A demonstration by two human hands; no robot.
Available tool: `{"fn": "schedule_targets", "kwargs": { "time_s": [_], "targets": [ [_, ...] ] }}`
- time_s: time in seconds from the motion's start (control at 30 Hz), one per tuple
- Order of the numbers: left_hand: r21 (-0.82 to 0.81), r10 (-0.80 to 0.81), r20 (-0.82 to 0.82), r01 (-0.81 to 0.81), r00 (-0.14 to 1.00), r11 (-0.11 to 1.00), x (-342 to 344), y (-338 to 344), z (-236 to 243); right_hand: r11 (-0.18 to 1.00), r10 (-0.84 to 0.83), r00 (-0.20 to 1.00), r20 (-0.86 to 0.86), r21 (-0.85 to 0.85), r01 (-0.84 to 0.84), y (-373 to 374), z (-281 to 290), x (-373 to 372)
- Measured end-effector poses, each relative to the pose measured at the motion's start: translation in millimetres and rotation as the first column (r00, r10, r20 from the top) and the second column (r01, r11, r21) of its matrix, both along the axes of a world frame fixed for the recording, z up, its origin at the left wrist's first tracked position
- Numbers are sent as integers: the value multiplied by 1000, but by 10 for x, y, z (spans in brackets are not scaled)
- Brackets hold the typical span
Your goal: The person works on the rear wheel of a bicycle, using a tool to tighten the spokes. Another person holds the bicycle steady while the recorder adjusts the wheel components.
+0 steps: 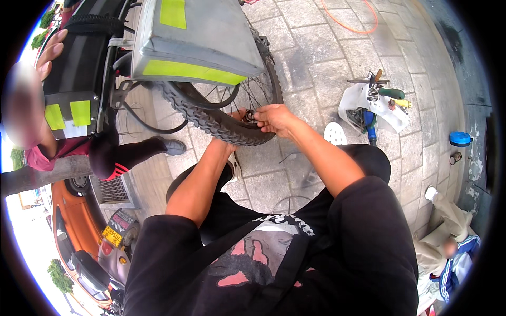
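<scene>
A bicycle wheel with a knobby black tyre (pixel 211 126) sits under a grey metal box (pixel 192 37) with yellow-green patches. My right hand (pixel 271 117) has its fingers closed at the metal hub (pixel 250 116), on the wheel's right side as seen here. My left hand (pixel 237 114) reaches behind the tyre to the same hub, mostly hidden by the tyre, so its grip is unclear.
At right, a white container (pixel 353 105) holds tools near a white clog (pixel 334 134) and blue round object (pixel 459 138). A person (pixel 47 147) leans at left; another (pixel 448 253) is at lower right. An orange hose (pixel 350 30) lies above; vehicles (pixel 84 221) stand lower left.
</scene>
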State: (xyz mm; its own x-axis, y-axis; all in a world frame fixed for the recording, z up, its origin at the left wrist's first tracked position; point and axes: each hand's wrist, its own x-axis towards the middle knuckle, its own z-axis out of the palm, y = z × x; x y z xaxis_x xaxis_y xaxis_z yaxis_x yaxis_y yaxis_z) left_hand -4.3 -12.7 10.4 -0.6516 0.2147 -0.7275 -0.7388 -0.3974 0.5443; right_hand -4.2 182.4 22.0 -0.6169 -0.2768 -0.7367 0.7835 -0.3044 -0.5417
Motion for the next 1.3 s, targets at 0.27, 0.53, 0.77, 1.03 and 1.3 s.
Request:
{"fn": "schedule_targets", "kwargs": {
  "time_s": [0.27,0.53,0.77,1.03,1.3],
  "targets": [
    [41,39,-120,-34,992,999,-12,-78,118,901,197,969,-147,418,-119,-162,268,-43],
    [389,-252,-59,255,966,885,-81,109,280,952,264,948,-179,208,-226,-64,295,-47],
    [248,-286,-72,295,956,923,-51,86,218,982,125,965,-231,166,-87,-92,198,42],
    [-7,114,144,-115,983,993,-51,76,108,997,-47,998,-28,63,49,-33,224,56],
    [101,153,142,-168,978,981,32,134,294,997,-46,998,44,68,43,-43,252,33]
  ]
}}
